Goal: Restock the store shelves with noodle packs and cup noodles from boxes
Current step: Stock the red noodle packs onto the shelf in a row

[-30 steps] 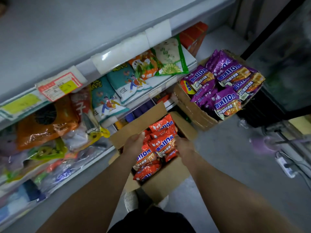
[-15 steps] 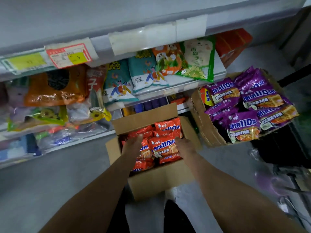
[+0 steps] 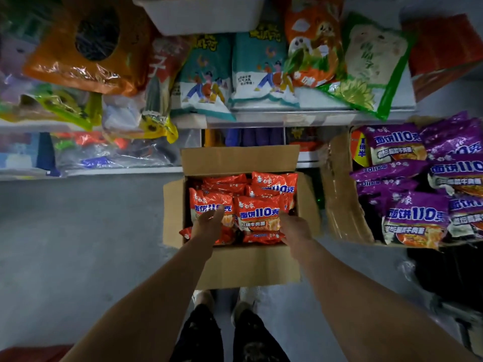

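Note:
An open cardboard box (image 3: 248,265) stands on the floor below the shelves, filled with several red noodle packs (image 3: 257,215). My left hand (image 3: 209,223) lies with fairly straight fingers on the left-hand packs, its thumb by the middle pack. At that pack's right edge is my right hand (image 3: 295,228); its fingers dip down into the box and are hidden. To the right, a second open box (image 3: 339,194) holds several purple noodle packs (image 3: 415,215).
A low shelf (image 3: 300,117) above the boxes carries teal snack bags (image 3: 261,69), orange and green bags and a white bin (image 3: 203,14). A lower shelf holds clear-wrapped goods (image 3: 104,152). Grey floor (image 3: 78,244) spreads left. My feet (image 3: 243,307) stand just behind the box.
The view has tilted down and moved closer over the red-pack box. Both hands have stayed on the packs, at either side of the middle pack.

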Demonstrator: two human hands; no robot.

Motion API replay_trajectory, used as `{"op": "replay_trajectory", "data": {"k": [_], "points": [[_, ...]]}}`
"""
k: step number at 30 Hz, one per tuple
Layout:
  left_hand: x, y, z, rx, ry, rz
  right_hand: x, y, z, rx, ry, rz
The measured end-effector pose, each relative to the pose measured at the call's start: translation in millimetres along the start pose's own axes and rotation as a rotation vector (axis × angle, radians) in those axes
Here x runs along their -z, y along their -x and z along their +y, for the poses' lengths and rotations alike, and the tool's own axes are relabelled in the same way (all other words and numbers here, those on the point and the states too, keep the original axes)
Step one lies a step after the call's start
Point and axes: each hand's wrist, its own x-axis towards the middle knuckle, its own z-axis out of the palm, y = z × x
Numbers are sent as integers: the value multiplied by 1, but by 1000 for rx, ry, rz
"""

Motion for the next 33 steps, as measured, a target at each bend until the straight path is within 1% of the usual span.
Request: {"op": "replay_trajectory", "data": {"k": [2,4,6,7,10,12,15,18,21,23,28,33], "points": [[-6,-16,-18,-45,35,15,-8,-19,5,-5,63,35],[-14,-42,-40,-57,19,-34,-13,-41,7,17,134,44],[-24,-50,-44,-64,0,-41,-16,-52,8,38,188,50],[-28,-57,-46,-76,-6,-75,-18,-57,11,44,188,55],[-45,-68,-42,-23,-33,-94,-25,-84,29,65,210,83],[-55,-86,-43,11,-58,-90,-30,-104,40,70,175,119],[-67,-117,-53,-13,-115,-141,-34,-129,51,93,89,164],[-72,-142,-68,89,-16,-205,-40,-150,60,105,50,203],[-79,-157,-80,127,17,-207,-43,-165,67,113,49,225],[-84,-165,-86,128,-16,-212,-43,-176,73,137,49,224],[-102,-176,-86,143,15,-196,-47,-191,81,128,44,197],[-114,-188,-99,74,-45,-156,-44,-204,84,95,-47,163]]}}
